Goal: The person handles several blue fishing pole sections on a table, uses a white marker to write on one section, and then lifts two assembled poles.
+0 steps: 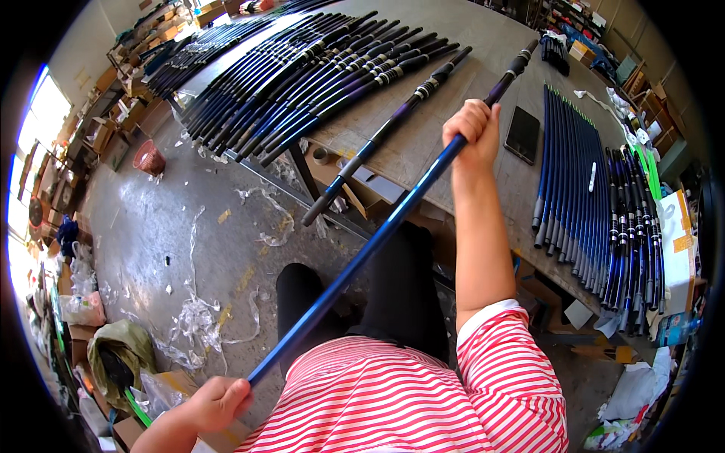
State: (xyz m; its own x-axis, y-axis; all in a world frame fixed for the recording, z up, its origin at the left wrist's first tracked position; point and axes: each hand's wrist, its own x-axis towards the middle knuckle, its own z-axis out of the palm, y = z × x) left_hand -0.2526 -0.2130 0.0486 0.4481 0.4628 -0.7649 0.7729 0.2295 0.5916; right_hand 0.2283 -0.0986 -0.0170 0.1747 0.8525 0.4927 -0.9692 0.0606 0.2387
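The worn, flat table [483, 30] bears a broad fan of dark rods [302, 83] at its far left, slim blue rods [570, 181] near its right edge, and a lone ringed rod [393, 121] jutting past its near edge. Slanting across that edge is a glossy blue rod [362, 253], right hand [474, 128] wrapped round its upper part, left hand [217, 404] curled about its lower end. Upon the table lie a smooth black phone [522, 136] and a thin white stick [592, 177], any lettering too small to read.

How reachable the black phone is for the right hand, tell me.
Probably yes: the phone lies on the table close beside the right hand, with nothing visibly between them, though that hand would likely need to release the blue rod first.
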